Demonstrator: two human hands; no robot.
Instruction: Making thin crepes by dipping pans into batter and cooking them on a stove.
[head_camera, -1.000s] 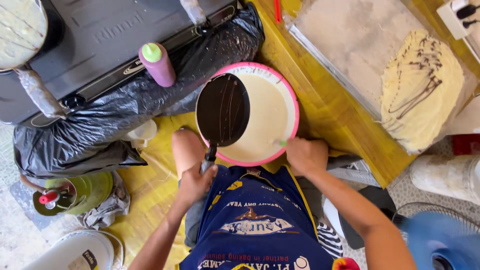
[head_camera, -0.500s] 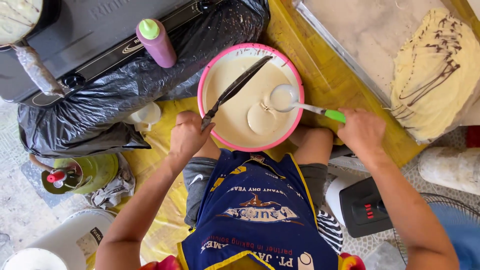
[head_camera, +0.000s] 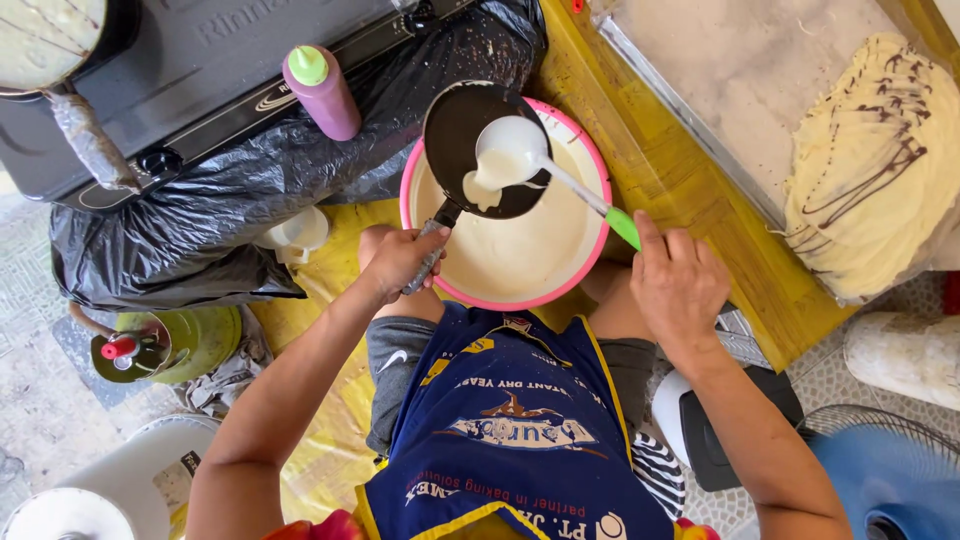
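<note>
- Small black pan (head_camera: 478, 150): left hand (head_camera: 402, 258) closed round its handle, holding it over the pink batter bowl (head_camera: 590, 262), so drips fall back in.
- Right hand (head_camera: 678, 283) grips the green-handled ladle (head_camera: 512, 152), tipping batter onto the pan.
- Stove (head_camera: 200, 80) just beyond.

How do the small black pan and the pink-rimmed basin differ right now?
The black pan is small, dark and held tilted above the batter by the left hand; the pink basin is far wider, pale inside and rests flat. The pan holds only a small pool poured from the ladle; the basin is mostly full. Both are round and hold pale batter.
</note>
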